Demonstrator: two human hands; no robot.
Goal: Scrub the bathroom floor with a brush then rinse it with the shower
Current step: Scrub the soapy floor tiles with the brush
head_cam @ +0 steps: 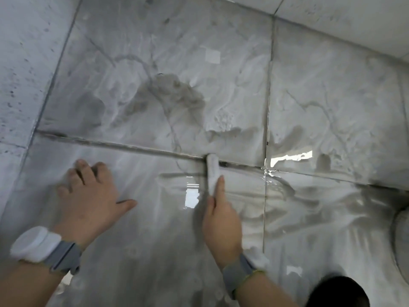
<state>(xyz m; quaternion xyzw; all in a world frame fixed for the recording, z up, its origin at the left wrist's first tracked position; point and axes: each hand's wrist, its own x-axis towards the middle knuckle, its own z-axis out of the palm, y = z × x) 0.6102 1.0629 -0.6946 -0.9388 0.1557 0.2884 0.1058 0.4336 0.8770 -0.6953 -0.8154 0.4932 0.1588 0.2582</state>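
Note:
The bathroom floor [155, 103] is grey marbled tile, wet and streaked with soapy foam. My right hand [220, 218] grips a small white brush [212, 171], index finger stretched along its handle. The brush head sits on the dark grout line [124, 145] that runs across the floor. My left hand [88, 198] lies flat on the wet tile to the left, fingers spread, holding nothing. Both wrists wear grey straps with white devices.
Tiled walls rise at the left [20, 63] and top right [354, 21]. A round white object [401, 238] shows at the right edge. A dark rounded shape [338, 293] sits at the bottom right. A second grout line [269, 107] runs front to back.

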